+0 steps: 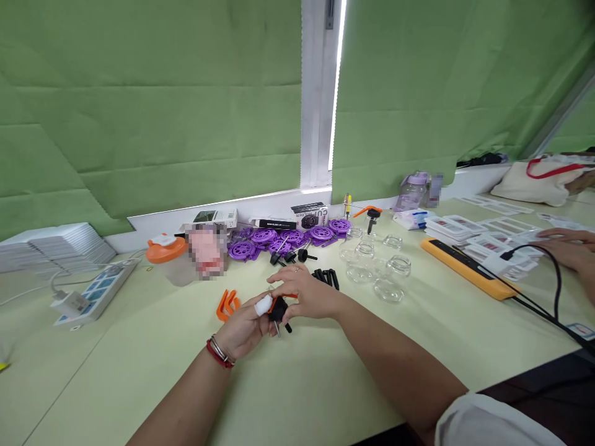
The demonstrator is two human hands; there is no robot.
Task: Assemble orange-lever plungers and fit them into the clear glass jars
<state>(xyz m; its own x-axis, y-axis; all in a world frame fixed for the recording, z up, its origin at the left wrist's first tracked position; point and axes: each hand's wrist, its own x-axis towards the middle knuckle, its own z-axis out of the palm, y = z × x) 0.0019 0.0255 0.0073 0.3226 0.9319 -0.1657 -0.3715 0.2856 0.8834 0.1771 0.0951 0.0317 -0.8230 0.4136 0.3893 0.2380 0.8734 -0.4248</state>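
Observation:
My left hand (246, 325), its thumb wrapped in white, is closed on a black plastic part (279, 308) with an orange piece and a thin metal rod. Over the same part, my right hand (307, 294) curls from above with thumb and fingers gripping it; my fingers hide much of the part. Bent orange levers (227, 305) lie just left of my hands. Behind my right hand are short black tubes (331, 279). Further back lie several black caps with stems (290, 256).
Purple openwork plastic pieces (263, 237) are heaped along the back. Clear glass jars (389, 289) stand right of centre, near a yellow power strip (469, 269). On the left are a white power strip (100, 291) and an orange-lidded container (166, 251). Another person's hand (569, 248) rests at far right.

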